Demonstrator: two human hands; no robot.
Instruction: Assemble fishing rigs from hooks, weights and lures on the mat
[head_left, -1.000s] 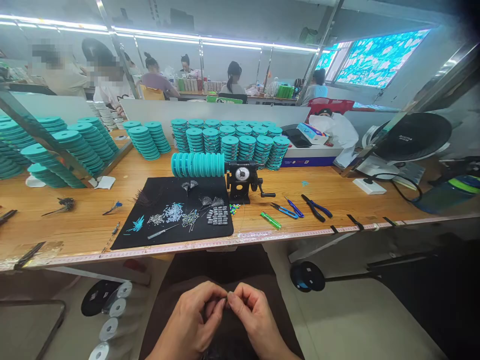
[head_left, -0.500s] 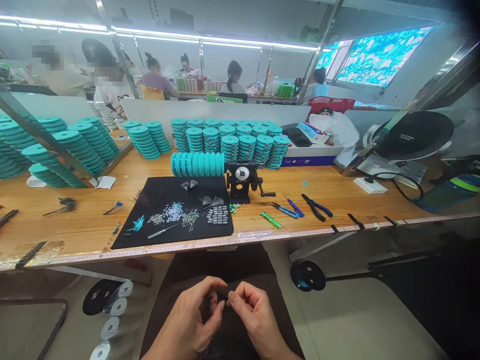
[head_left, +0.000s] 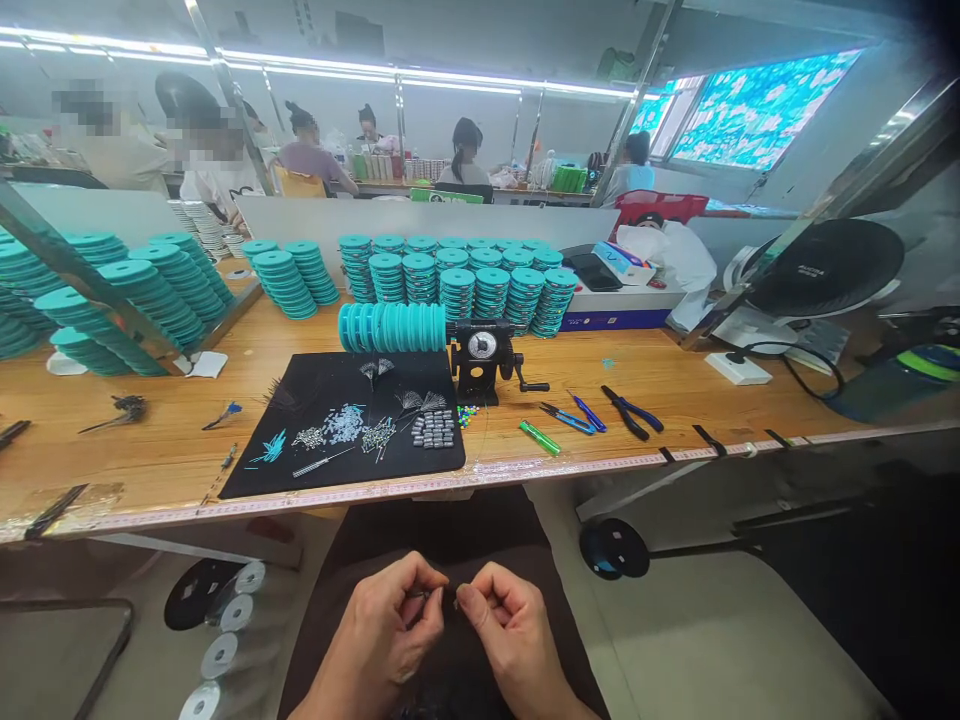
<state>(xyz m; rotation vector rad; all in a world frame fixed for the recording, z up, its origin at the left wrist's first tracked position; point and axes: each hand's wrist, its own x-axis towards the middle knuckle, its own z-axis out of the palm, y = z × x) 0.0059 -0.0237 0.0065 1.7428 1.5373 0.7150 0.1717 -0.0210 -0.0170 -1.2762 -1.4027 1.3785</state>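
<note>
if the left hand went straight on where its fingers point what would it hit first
Probably the right hand: the left hand points toward it, with only a narrow gap between them in the picture. Depth is hard to judge from this one view, so it might just pass by.

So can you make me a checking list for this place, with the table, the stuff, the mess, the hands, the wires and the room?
Surface: wooden bench with a black mat.
Job's things: anything held is too small to tell.
Clutter: pliers, blue snips, clear bits, grey pieces.
Hands: left hand and right hand close together before the bench, fingers curled.
Cables: black cable, looping near a white block.
Surroundings: teal spools, cranked device, people beyond.
</note>
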